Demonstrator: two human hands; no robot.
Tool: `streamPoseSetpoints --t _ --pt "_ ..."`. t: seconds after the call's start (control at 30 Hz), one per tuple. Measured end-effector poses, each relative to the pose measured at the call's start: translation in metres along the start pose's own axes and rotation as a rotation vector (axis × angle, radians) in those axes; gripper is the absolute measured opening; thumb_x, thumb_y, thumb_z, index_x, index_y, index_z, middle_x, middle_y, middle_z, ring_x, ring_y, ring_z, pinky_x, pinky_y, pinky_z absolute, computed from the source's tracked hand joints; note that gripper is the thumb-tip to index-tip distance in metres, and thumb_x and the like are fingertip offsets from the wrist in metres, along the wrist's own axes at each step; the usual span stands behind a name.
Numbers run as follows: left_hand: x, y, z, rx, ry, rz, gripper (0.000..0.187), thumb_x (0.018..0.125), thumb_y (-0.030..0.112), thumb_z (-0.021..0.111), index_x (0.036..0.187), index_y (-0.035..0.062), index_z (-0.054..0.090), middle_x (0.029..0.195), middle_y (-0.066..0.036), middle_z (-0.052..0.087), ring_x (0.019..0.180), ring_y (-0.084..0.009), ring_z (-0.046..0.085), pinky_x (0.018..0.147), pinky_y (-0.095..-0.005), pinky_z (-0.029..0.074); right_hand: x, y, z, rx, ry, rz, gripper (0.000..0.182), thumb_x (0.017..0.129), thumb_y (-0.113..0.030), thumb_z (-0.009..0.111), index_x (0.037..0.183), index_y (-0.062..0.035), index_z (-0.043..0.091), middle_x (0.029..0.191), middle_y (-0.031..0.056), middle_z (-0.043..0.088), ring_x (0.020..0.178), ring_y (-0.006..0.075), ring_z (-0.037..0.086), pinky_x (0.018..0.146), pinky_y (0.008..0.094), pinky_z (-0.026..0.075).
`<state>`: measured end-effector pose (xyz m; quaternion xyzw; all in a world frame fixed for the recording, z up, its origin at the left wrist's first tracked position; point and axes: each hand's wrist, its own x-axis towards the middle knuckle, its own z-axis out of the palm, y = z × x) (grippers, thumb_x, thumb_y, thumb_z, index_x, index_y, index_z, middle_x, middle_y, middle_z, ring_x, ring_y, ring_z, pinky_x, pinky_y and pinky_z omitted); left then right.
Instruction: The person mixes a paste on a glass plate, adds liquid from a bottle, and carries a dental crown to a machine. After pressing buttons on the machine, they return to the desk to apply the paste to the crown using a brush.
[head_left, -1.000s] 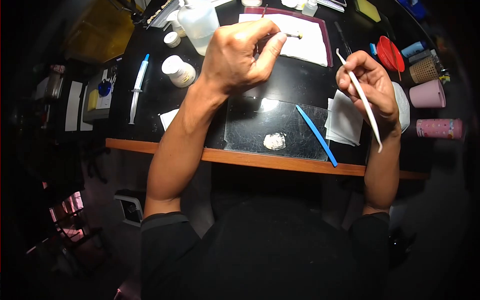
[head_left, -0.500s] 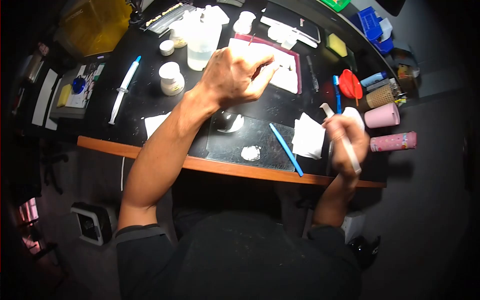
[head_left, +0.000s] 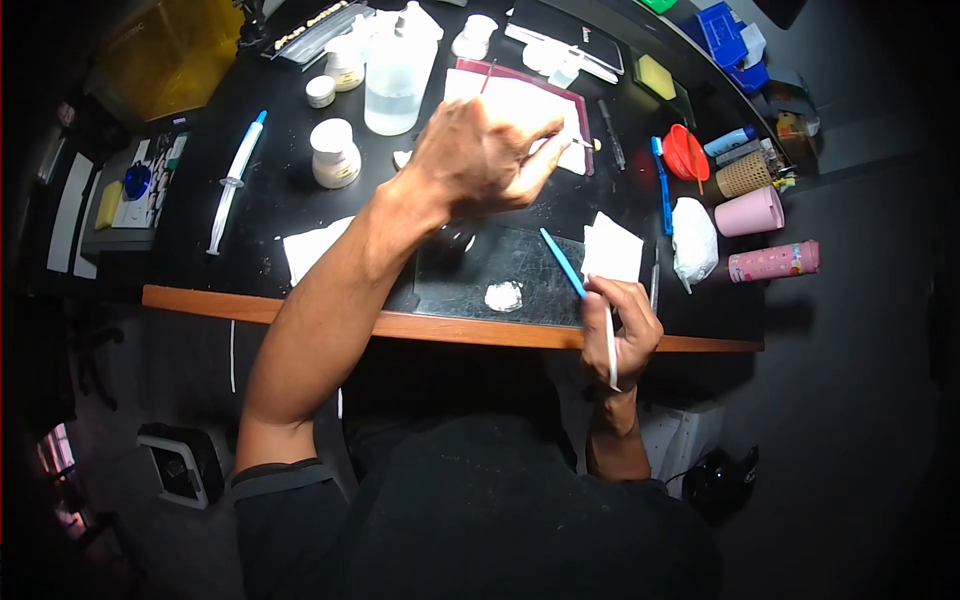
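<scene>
My left hand [head_left: 485,155] is closed in a pinch above the white pad [head_left: 520,100] on a dark red tray. A small thin item with a pale tip shows at its fingertips, too small to name. My right hand [head_left: 625,330], at the desk's front edge, has its fingers closed round a white stick [head_left: 612,360]. The blue stick [head_left: 562,260] runs up from its fingertips; its lower end is hidden there. Left of it, a white powdery blob [head_left: 504,296] lies on a dark glass plate [head_left: 455,285]. A folded white paper [head_left: 614,250] is just behind my right hand.
A clear bottle [head_left: 392,95], a white jar [head_left: 335,155] and a syringe [head_left: 236,180] stand or lie at the left. Towards the right are a red bowl [head_left: 684,152], white wad [head_left: 694,243], pink cup [head_left: 750,212] and pink bottle [head_left: 775,262]. Wooden edge [head_left: 460,330] in front.
My right hand has moved left and nearer to me with the white stick, to the blue stick's lower end. My left hand is still pinched. The whole view has shifted slightly.
</scene>
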<state>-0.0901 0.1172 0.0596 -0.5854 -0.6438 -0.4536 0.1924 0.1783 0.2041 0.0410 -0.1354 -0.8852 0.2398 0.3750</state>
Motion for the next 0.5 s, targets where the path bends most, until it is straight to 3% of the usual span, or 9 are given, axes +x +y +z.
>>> streamPoseSetpoints --t 0.07,0.13,0.17,0.27,0.5 --pt "-0.002 -0.001 0.001 0.027 -0.009 0.011 0.017 0.094 0.019 0.076 0.104 0.0048 0.078 0.073 -0.013 0.075 0.060 -0.0240 0.074 0.054 -0.0313 0.056 -0.008 -0.010 0.001 0.211 -0.082 0.047 0.026 0.096 0.000 0.057 0.112 0.0080 0.075 0.093 0.0186 0.077 0.084 0.0257 0.074 0.078 0.0340 0.058" --pt "-0.001 0.002 -0.002 0.034 -0.022 0.017 0.018 0.095 0.020 0.076 0.104 0.0052 0.078 0.073 -0.012 0.075 0.058 -0.0228 0.073 0.053 -0.0306 0.056 -0.019 -0.024 0.015 0.426 -0.102 0.186 0.026 0.097 0.000 0.057 0.116 0.0089 0.073 0.092 0.0192 0.077 0.083 0.0225 0.076 0.074 0.0310 0.061" --pt "-0.001 0.001 0.000 0.021 0.013 0.043 0.018 0.095 0.021 0.076 0.105 0.0056 0.078 0.072 -0.012 0.075 0.057 -0.0215 0.073 0.051 -0.0298 0.055 -0.025 -0.021 0.022 0.499 -0.113 0.159 0.024 0.098 0.001 0.055 0.114 0.0087 0.071 0.090 0.0179 0.077 0.080 0.0203 0.078 0.071 0.0291 0.063" --pt "-0.001 0.000 0.003 0.011 0.008 0.035 0.019 0.095 0.021 0.076 0.105 0.0054 0.078 0.072 -0.012 0.075 0.057 -0.0218 0.073 0.051 -0.0293 0.055 -0.030 -0.022 0.027 0.452 -0.127 0.171 0.012 0.102 -0.001 0.061 0.103 0.0062 0.071 0.084 0.0146 0.077 0.076 0.0184 0.077 0.068 0.0293 0.063" --pt "-0.003 -0.001 -0.001 0.046 -0.056 -0.009 0.021 0.095 0.022 0.076 0.111 0.0082 0.079 0.073 -0.013 0.075 0.059 -0.0220 0.074 0.053 -0.0308 0.056 -0.019 -0.011 0.019 0.394 -0.274 0.044 0.016 0.104 -0.014 0.069 0.105 0.0014 0.073 0.086 0.0124 0.078 0.074 0.0203 0.077 0.067 0.0282 0.062"
